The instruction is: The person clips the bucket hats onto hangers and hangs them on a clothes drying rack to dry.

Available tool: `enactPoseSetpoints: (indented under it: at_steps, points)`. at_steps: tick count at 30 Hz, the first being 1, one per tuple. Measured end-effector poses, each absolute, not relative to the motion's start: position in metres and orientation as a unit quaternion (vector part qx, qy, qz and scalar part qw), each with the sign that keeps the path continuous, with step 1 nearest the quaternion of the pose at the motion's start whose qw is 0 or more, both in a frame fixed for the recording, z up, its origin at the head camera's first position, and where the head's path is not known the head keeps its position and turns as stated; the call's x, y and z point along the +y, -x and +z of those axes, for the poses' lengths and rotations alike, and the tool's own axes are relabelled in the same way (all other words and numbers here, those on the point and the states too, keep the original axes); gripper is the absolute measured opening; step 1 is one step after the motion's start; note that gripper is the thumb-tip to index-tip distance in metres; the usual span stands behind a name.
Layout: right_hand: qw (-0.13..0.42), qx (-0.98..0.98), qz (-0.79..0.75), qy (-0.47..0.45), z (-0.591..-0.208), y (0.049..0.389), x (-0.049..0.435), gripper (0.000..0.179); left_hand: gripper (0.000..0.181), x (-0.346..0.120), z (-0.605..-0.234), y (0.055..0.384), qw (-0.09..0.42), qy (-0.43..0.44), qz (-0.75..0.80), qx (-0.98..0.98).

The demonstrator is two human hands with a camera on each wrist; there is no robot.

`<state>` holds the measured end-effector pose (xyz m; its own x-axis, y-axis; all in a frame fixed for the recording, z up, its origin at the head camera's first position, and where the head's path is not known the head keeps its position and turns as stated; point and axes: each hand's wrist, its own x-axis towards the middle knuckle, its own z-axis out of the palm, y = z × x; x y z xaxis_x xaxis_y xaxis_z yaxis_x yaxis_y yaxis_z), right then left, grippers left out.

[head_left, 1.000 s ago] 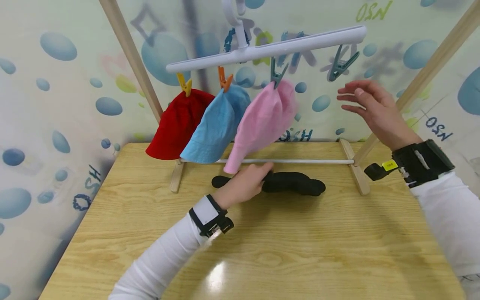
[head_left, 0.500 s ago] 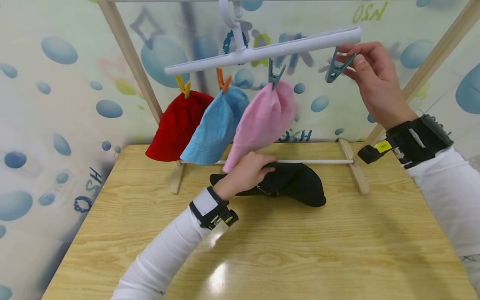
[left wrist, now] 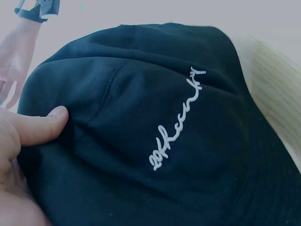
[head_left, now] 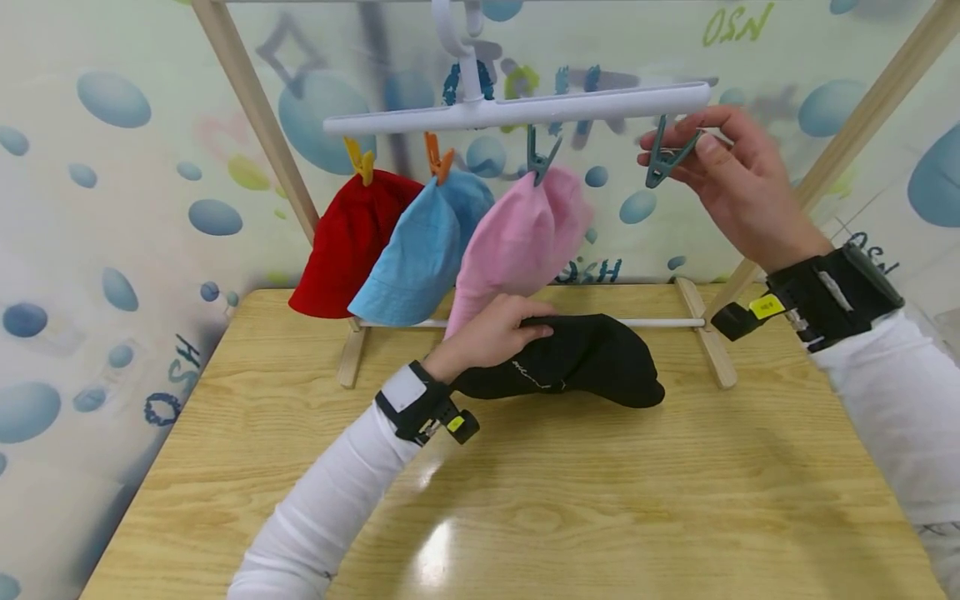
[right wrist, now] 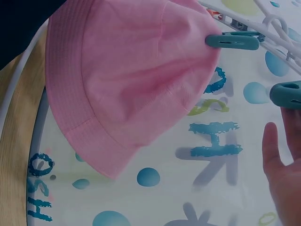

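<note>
My left hand (head_left: 498, 333) pinches the crown of a black bucket hat (head_left: 592, 358) low over the table. White script lettering (left wrist: 176, 125) runs across the hat in the left wrist view, with the left thumb (left wrist: 44, 127) lying over its fabric. At the hanger's right end my right hand (head_left: 742, 183) grips the legs of a teal clothespin (head_left: 658, 167), thumb on one side and fingers on the other. No cloth is in that pin. Beside it a pink bucket hat (head_left: 525, 233) hangs from another teal clothespin (head_left: 540, 158).
A white hanger (head_left: 585, 104) hangs from a wooden rack (head_left: 255, 108). A light blue hat (head_left: 427, 250) and a red hat (head_left: 348, 250) hang at its left from an orange clothespin (head_left: 437, 162) and a yellow one (head_left: 362, 162). The rack's white bottom rod (head_left: 660, 322) spans the table's back.
My left hand has lifted and spread out the black hat from the table. My right hand has come left and taken hold of the free teal clothespin; the hanger's right end has dipped.
</note>
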<state>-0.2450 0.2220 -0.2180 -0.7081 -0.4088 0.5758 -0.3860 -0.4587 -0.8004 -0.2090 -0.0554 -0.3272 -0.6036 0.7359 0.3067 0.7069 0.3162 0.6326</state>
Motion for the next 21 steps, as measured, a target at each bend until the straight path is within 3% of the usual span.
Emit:
enactPoseSetpoints:
  at_steps: [4,17,21]
  points:
    - [0.012,0.542,-0.744,0.39,-0.219,0.246,0.223,0.033,0.019,-0.053,-0.325,0.203,0.031,-0.449,0.369,0.814]
    - [0.007,0.593,-0.702,0.394,-0.221,0.245,0.223,0.036,0.015,-0.024,-0.325,0.179,0.064,-0.473,0.368,0.798]
    - [0.01,0.622,-0.677,0.393,-0.22,0.245,0.224,0.036,0.015,-0.013,-0.326,0.177,0.052,-0.454,0.363,0.812]
